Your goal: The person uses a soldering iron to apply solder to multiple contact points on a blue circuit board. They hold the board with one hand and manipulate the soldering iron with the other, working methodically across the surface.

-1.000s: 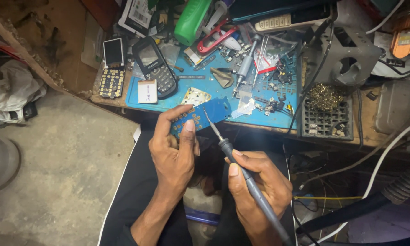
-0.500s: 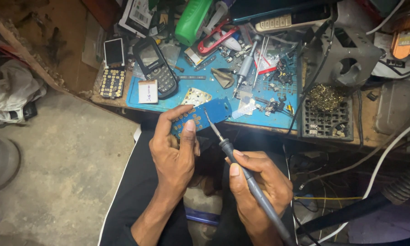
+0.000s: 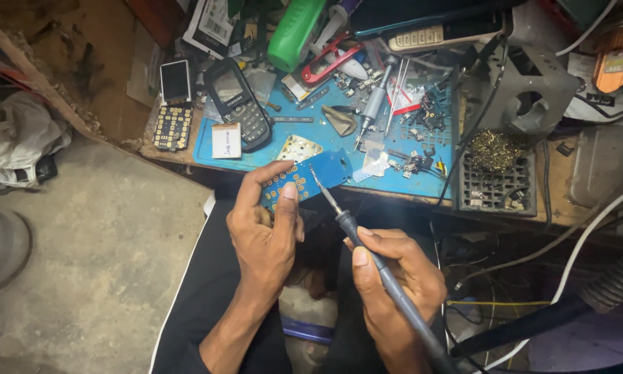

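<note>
The person's left hand (image 3: 263, 239) pinches a small blue rectangular circuit board dotted with gold keypad contacts (image 3: 304, 179), thumb on its near face and fingers curled behind it, holding it just off the near edge of the blue work mat (image 3: 208, 158). The right hand (image 3: 394, 277) is closed around the dark grey handle of a slim soldering iron (image 3: 367, 249), gripped like a pen, and its metal tip rests on the upper middle of the board.

As a judgement, the soldering is under way rather than finished: the tip is in contact with the board, and the board is bare, outside any casing. Whether a joint has been made cannot be told, as the contact point is too small to see.

On the mat, further away, lie loose parts: a black mobile phone front with keypad (image 3: 237, 104) at the left, a pale keypad membrane (image 3: 298, 147) just beyond the board, and a grey-handled screwdriver (image 3: 375, 100) among small screws. A green plastic bottle (image 3: 295, 29) lies at the far edge, and a black grid tray with brass wool (image 3: 497, 166) sits to the right.
</note>
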